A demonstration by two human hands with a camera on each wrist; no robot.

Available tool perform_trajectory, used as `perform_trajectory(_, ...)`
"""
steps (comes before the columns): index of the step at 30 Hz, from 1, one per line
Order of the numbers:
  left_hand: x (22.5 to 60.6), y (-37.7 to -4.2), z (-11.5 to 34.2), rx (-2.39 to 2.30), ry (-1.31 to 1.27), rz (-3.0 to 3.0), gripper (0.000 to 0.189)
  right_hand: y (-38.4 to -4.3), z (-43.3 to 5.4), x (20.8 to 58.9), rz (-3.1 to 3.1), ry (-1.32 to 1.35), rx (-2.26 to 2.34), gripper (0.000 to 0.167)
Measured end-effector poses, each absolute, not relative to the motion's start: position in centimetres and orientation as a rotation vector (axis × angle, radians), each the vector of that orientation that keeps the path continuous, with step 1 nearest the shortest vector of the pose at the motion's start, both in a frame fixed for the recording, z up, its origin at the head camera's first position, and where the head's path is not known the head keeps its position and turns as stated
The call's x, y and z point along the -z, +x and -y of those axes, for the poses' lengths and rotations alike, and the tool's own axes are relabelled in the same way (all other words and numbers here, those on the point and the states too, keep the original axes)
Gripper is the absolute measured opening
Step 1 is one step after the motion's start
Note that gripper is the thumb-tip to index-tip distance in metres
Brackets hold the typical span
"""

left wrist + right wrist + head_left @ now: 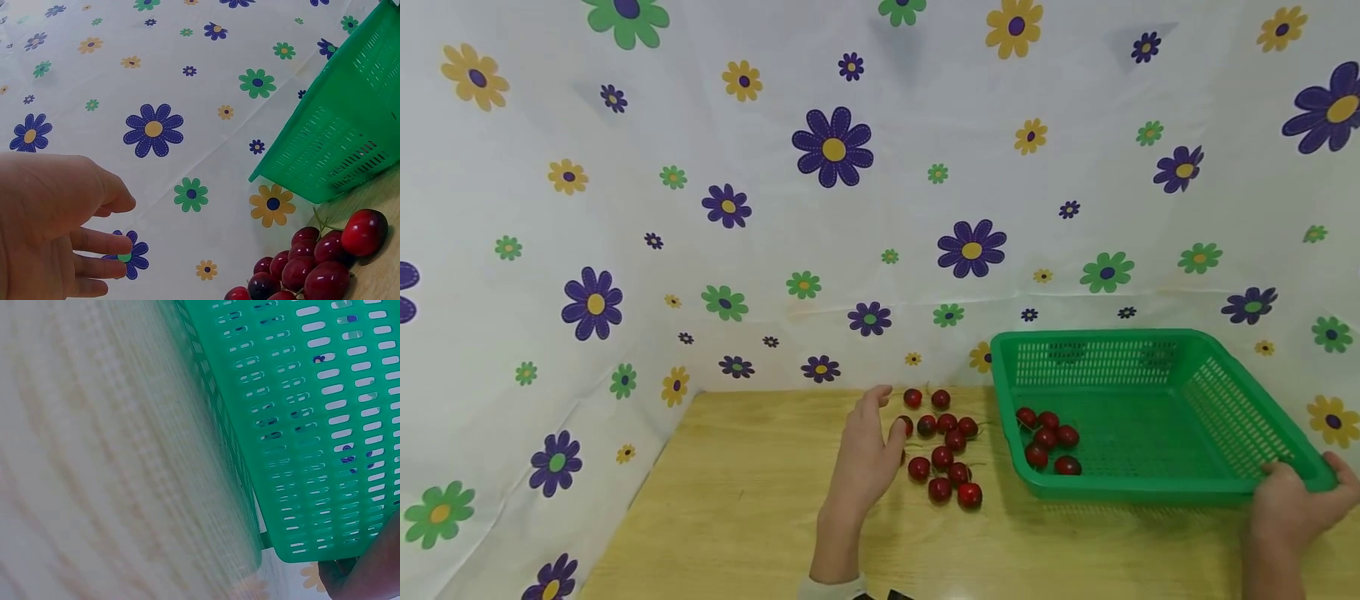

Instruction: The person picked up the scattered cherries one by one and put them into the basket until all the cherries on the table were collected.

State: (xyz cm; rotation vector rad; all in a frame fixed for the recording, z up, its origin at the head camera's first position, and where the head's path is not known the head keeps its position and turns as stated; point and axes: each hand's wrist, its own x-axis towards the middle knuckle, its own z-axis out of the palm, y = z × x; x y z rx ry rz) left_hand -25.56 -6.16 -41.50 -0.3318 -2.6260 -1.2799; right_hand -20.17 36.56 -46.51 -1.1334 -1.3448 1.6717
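My left hand (pixel 865 462) hovers at the left edge of a loose group of dark red cherries (pixel 942 457) on the table. Its fingers are loosely extended, and nothing shows in its grasp; a few cherries are partly behind it. In the left wrist view the same hand (pixel 56 219) is apart from the piled cherries (pixel 299 272). My right hand (pixel 1292 508) grips the near right corner of a green plastic basket (pixel 1135 492), thumb over the rim. Several cherries (pixel 1047 437) lie at the left inside the basket. The right wrist view shows its slotted wall (pixel 269 425).
A light wooden table (pixel 737 500) lies under everything. Behind it and at its left hangs a white cloth (pixel 850 225) printed with purple, green and yellow flowers. The basket's far side stands close to this cloth.
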Motion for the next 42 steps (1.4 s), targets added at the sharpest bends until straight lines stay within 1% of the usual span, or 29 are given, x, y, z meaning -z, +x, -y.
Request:
perform_trajectory(14,41.64,-25.77,6.25,1.21,-0.371,2.668,0.046,-20.06,-36.33,46.49,1.34,-1.089,-1.677,0.065)
perform_trajectory(30,41.65,-25.81,6.12,1.164,-0.359,2.696,0.045,-20.06,-36.26,46.37,1.276,-1.065,-1.702,0.064)
perform_trajectory(42,41.7,-25.85,6.0,1.134,-0.36,2.723,0.044,-20.16,-36.45,46.49,1.315,-1.094,-1.676,0.065)
